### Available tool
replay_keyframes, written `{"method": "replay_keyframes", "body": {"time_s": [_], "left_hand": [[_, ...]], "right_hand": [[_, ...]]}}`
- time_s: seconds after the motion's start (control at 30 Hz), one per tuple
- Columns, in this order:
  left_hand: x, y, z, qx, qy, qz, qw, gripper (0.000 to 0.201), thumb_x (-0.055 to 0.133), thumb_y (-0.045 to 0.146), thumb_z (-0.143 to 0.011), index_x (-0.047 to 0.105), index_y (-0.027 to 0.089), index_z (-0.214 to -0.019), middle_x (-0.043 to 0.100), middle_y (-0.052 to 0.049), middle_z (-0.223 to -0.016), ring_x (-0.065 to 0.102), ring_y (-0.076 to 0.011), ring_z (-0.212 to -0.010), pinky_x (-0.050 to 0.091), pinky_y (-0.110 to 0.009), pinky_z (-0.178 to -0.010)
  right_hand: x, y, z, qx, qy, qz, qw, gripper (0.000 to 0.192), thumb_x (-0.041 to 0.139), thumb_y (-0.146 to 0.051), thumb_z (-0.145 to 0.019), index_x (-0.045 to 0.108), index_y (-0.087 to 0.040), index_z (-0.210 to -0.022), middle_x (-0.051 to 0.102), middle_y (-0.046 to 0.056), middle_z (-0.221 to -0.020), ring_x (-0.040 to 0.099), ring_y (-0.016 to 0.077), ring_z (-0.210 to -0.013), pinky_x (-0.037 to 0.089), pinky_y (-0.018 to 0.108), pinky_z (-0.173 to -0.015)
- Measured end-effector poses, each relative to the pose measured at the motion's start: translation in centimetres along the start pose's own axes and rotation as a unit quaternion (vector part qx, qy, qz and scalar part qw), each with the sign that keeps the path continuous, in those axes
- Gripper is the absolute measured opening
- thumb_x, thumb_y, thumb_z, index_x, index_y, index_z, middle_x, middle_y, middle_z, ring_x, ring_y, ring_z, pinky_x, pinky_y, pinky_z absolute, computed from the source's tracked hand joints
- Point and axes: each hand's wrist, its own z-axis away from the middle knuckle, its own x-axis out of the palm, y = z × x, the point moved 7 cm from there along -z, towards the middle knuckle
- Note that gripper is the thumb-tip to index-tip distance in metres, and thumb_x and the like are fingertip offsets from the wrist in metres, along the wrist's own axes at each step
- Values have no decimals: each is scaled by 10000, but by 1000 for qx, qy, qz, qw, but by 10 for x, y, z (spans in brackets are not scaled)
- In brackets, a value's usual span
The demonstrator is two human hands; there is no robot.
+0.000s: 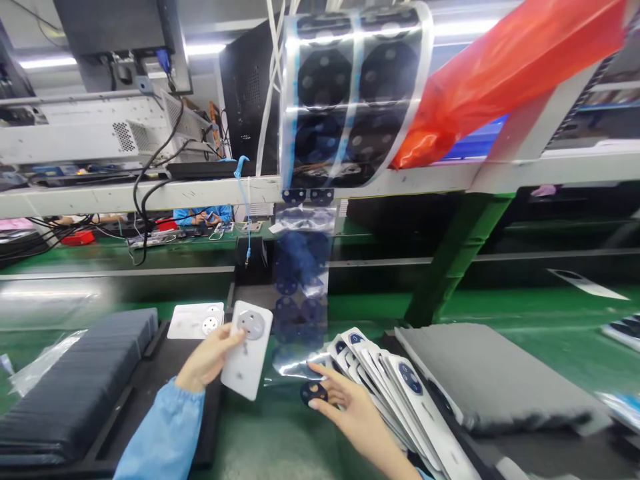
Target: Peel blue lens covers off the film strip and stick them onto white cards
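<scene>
My left hand (210, 357) grips a white phone back cover (246, 370) by its side, thumb on the round camera area with its holes. My right hand (350, 407) pinches a dark round camera-lens sticker (314, 393) with small holes between thumb and fingers. Its index finger points toward the lower end of a clear film strip (301, 293) bearing similar dark discs. The strip hangs from a large roll (355, 93) above. Beside my right hand leans a fanned row of white phone back covers (417, 400) with dark round discs on them.
Another white cover (195, 321) lies on a black tray (165, 373) at left, near a dark padded stack (80, 393). A grey foam pad (500, 373) lies at right. Overhead runs a white rail (210, 193), with a green-wrapped post (457, 253). A co-worker's blue sleeves (220, 212) show behind.
</scene>
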Motion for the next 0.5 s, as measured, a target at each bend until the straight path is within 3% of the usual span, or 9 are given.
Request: {"method": "replay_keyframes", "body": {"time_s": [0.13,0.27,0.33,0.4,0.43,0.5], "left_hand": [[43,-14,16,-67,-97,16,993,581,1003,495,-444,802,78,-796,802,-146,-743,726,-219,-626,557,-283,-616],[54,-19,19,-63,-95,34,993,446,965,462,-586,816,159,-877,819,-64,-806,715,-148,-666,536,-218,-655],[58,-25,18,-69,-97,43,992,445,962,472,-585,810,158,-861,813,-61,-785,715,-154,-662,545,-234,-666],[63,-32,17,-83,-111,50,989,490,985,473,-523,798,117,-803,801,-99,-744,719,-190,-636,558,-277,-653],[65,-34,16,-86,-115,54,988,503,993,467,-501,790,102,-780,794,-113,-724,716,-200,-620,558,-289,-642],[66,-35,15,-79,-106,65,989,498,989,469,-510,774,99,-764,784,-111,-702,702,-189,-592,543,-278,-613]], "right_hand": [[-7,-29,3,-91,31,60,994,224,650,-328,-940,803,-243,-1080,834,61,-928,805,237,-812,668,352,-800],[-13,-60,16,-197,49,133,970,299,536,-223,-987,804,-265,-1111,809,69,-829,776,212,-701,647,291,-651],[-9,-76,27,-289,52,223,930,372,481,-150,-998,772,-271,-1195,795,70,-787,759,197,-657,617,262,-590],[1,-84,40,-371,38,318,872,431,446,-92,-998,728,-267,-1273,812,89,-862,775,210,-706,615,272,-613],[6,-84,45,-389,33,350,851,443,442,-78,-997,712,-262,-1296,818,103,-915,785,228,-745,623,296,-644],[12,-76,54,-378,37,380,843,433,479,-62,-983,723,-269,-1274,820,114,-994,796,270,-829,636,353,-720]]}}
